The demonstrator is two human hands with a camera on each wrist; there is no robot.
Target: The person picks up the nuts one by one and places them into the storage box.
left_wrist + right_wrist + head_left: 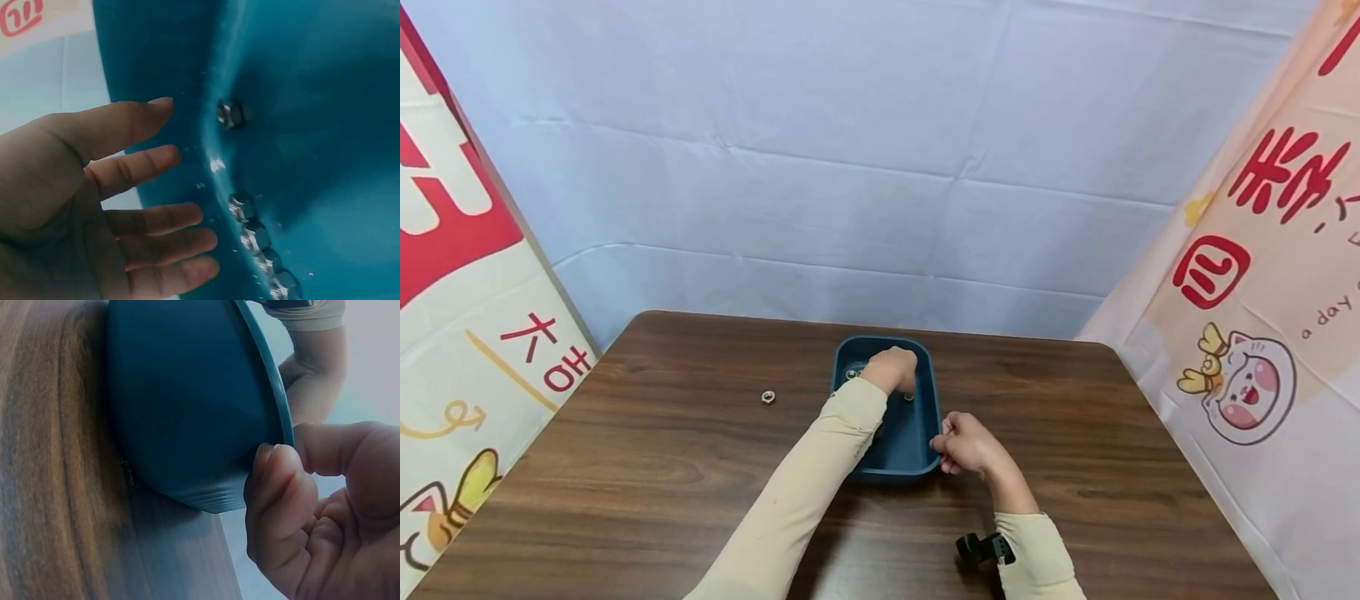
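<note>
A deep blue plastic box (907, 442) stands on the table. My left hand (891, 371) reaches down into its far end; in the left wrist view the thumb and fingers are spread and hold nothing. Just beyond those fingertips, a single metal hex nut (230, 114) lies on the box floor by the wall. Further along the same wall several more nuts (255, 237) sit in a row. My right hand (966, 443) pinches the box's right rim (284, 419) between thumb and curled fingers. Left of the box, a lone nut (768, 397) lies on the tabletop.
The dark wood table (685, 467) extends to both sides of the box. A pale cloth (850, 167) hangs behind its far edge, with printed banners (1240, 367) at the sides. A black strap device (985, 550) is worn on the right wrist.
</note>
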